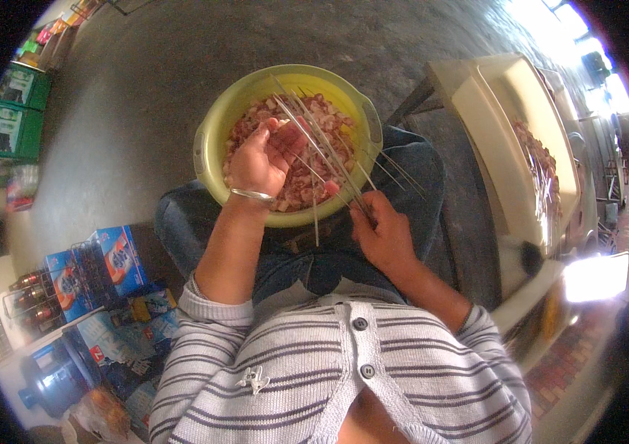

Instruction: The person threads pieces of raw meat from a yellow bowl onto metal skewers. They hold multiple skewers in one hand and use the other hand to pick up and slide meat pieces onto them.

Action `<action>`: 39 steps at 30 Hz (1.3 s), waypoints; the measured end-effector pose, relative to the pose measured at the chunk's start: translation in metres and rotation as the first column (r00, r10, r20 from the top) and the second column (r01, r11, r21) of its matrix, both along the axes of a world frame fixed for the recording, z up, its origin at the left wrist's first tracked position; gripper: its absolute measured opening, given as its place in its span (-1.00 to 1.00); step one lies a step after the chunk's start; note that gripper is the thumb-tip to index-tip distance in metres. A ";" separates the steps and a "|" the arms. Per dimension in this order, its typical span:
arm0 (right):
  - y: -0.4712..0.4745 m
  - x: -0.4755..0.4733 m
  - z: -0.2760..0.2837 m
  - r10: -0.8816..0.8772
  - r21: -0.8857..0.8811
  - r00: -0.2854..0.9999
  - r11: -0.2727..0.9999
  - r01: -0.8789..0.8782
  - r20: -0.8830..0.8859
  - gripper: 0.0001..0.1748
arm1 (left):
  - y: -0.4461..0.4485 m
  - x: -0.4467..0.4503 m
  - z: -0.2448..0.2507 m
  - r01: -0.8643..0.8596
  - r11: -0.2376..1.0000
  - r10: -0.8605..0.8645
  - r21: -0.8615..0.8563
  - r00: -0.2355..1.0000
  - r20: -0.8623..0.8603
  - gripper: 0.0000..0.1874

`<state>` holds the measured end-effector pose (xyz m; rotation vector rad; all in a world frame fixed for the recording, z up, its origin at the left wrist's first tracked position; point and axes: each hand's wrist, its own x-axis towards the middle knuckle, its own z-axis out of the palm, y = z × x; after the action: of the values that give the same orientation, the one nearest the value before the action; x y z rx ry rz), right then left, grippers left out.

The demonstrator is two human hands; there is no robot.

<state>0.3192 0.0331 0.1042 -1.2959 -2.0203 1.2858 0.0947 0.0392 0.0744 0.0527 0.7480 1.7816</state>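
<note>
A yellow-green plastic basin (370,119) filled with raw meat pieces (298,191) stands between the person's knees. Over it is my left hand (269,152), wearing a silver bangle, its palm turned up and its fingers curved. A small pale piece shows by its fingertips; whether they grip it is unclear. At the basin's near right edge, my right hand (381,227) is closed around a bundle of thin metal skewers (328,149), which slant up and left over the meat. One small meat piece (331,187) is on a skewer near this hand. More skewers lie across the rim.
To the right stands a cream plastic tub (492,105) with skewers and meat in it. Green crates (15,108) are at the far left. Nearer on the left are blue boxes (120,258), bottles in a wire rack (31,299) and a large blue water bottle (59,377).
</note>
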 end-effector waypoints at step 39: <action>0.007 -0.006 -0.001 0.008 0.059 1.000 0.998 -0.006 -0.030 -0.87 | 0.004 -0.018 0.011 -0.015 0.999 0.012 -0.032 0.996 -0.093 -0.79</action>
<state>0.3131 0.0398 0.1029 -1.2366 -2.0283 1.2322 0.0768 0.0431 0.0854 0.1093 0.8460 1.7893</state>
